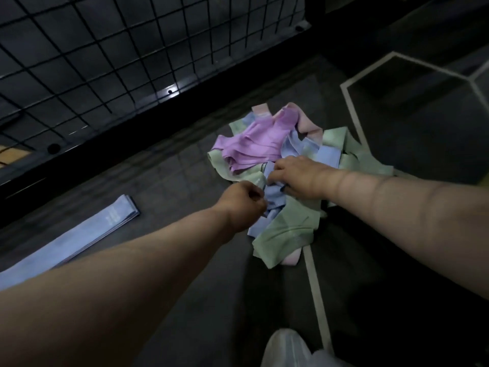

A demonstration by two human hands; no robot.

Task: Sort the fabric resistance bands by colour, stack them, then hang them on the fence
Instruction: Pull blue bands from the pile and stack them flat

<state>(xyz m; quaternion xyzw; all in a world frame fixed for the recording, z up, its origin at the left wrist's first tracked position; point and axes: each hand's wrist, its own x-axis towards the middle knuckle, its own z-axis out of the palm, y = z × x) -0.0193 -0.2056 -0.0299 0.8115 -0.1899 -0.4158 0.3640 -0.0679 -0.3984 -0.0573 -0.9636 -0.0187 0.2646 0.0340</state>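
On the floor (185, 165) beside the fence (105, 62) | left hand (244, 205) and right hand (293, 177) both grasp a blue band (275, 195) in the mixed pile (288, 229) | blue stack (79, 234) lies apart, at left.

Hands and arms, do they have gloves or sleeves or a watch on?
No. The left hand and right hand are bare, with no gloves, and no rings or watch show. The left forearm and right forearm are bare too, with no sleeves in view. A few faint lines cross the right forearm near the wrist.
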